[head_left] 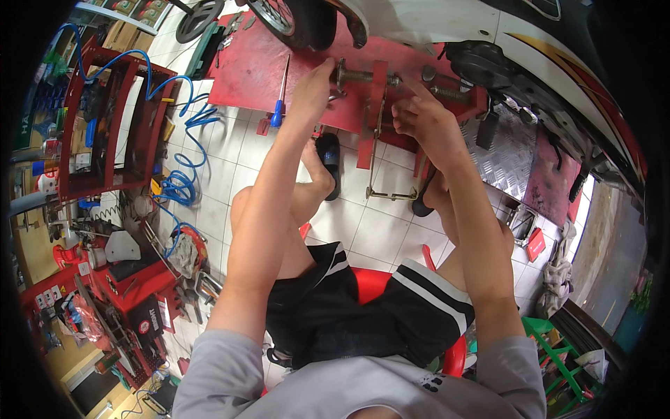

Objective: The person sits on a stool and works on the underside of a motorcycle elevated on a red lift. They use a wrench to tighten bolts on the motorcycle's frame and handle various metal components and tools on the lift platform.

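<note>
My left hand (313, 87) grips the left end of a rusty threaded steel shaft (363, 75) that runs through a red upright bracket (377, 105) on a red metal lift platform (258, 63). My right hand (419, 115) is closed around the shaft's right part, just past the bracket, fingers pinched on it. A coil spring (447, 91) sits on the shaft further right. A blue-handled screwdriver (280, 94) lies on the platform left of my left hand. Above the platform stand a motorcycle's tyre (300, 21) and white bodywork (447, 24).
A red tool trolley (105, 119) with a coiled blue air hose (183, 174) stands at the left. Red toolboxes and loose tools (139, 286) crowd the lower left floor. I sit on a red stool (370, 283), feet in black sandals on white tiles. A chequer-plate ramp (506, 150) lies right.
</note>
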`<state>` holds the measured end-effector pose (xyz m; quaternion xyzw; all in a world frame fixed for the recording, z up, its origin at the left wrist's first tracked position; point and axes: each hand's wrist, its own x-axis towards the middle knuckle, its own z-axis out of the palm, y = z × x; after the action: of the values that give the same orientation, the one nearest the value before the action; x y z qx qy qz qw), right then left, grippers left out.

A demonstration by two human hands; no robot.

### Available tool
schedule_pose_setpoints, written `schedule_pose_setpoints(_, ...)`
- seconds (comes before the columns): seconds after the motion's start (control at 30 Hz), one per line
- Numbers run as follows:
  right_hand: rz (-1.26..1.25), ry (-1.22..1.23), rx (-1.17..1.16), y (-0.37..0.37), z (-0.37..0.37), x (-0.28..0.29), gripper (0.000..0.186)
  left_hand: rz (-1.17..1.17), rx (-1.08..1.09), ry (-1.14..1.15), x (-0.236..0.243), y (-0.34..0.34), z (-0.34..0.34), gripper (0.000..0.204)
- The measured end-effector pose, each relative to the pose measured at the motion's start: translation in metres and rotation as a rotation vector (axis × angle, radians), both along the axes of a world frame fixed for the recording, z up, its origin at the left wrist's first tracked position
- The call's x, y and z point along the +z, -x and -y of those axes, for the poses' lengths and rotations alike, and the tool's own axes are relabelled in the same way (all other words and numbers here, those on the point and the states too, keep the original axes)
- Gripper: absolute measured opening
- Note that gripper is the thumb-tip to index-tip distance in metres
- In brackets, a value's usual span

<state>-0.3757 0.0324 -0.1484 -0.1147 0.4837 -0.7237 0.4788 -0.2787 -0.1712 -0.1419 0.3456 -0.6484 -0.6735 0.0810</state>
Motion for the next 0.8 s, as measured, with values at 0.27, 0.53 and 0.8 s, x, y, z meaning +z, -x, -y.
schedule_pose_setpoints(0.27,0.011,0.001,-0.01,-0.005,0.0,-0.005,0.064,-0.241,0.209,0.139,-0.03,0.006,-0.033,0.046)
schedule_pose_setpoints(0.53,-0.117,-0.056,-0.003,-0.012,0.013,0.003,0.068,-0.405,0.155,0.209,-0.009,-0.008,-0.031,0.048)
schedule_pose_setpoints(0.8,-0.11,-0.067,-0.029,-0.011,0.017,0.002,0.068,-0.128,0.266,0.327,-0.009,-0.013,-0.027,0.043)
